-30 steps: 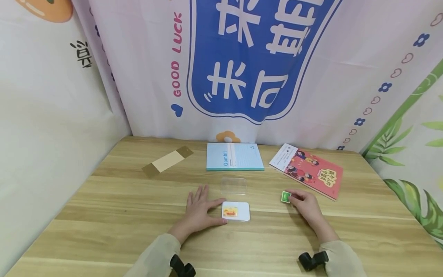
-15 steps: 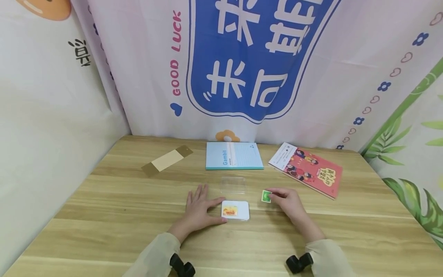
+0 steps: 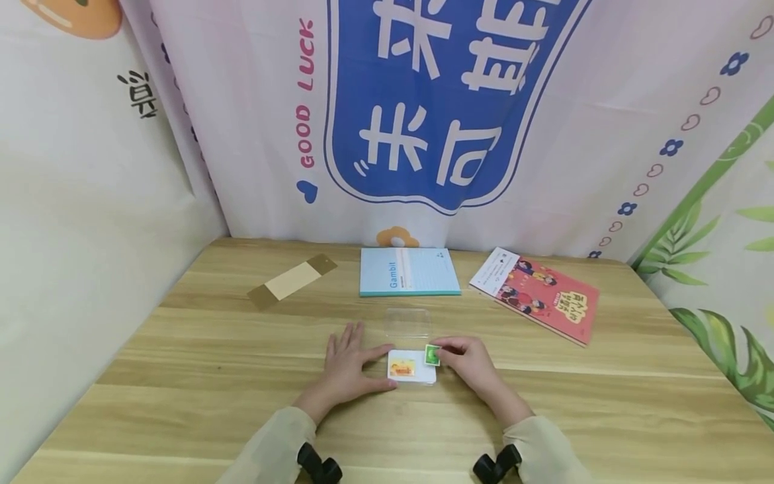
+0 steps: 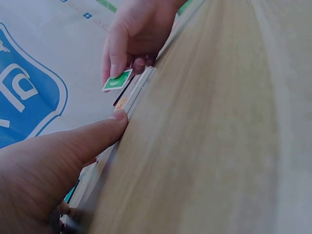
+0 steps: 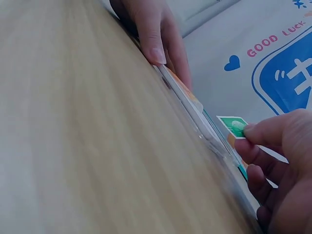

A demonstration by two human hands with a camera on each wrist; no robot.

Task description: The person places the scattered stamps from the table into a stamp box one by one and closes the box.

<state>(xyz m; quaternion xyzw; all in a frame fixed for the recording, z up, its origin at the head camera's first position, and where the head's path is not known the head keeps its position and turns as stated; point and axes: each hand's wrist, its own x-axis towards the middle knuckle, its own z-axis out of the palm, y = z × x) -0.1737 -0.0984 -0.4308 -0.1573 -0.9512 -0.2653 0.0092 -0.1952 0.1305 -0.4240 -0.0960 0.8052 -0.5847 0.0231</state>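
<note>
A white card [image 3: 419, 376] in a shallow clear plastic case lies on the wooden table, with a yellow-orange stamp [image 3: 402, 367] on its left half. My left hand [image 3: 347, 373] rests at the case's left end, fingers spread, thumb [image 4: 105, 134] and index finger straight at its two corners. Between thumb and index finger, my right hand [image 3: 468, 363] pinches a small green stamp [image 5: 233, 126] with a white border. In the head view this stamp overlaps the card's far right corner; the wrist views show it tilted, held above the card.
Just behind the case lies a clear plastic lid [image 3: 408, 323]. Farther back are a light blue notebook [image 3: 423, 272], a red-pink book [image 3: 556, 302] at the right and a brown-and-cream strip [image 3: 293, 281] at the left. A printed cloth [image 3: 260, 134] hangs behind the table.
My right hand has carried the green stamp leftward, from beside the red-pink book to the card's right end. The left hand has stayed at the case.
</note>
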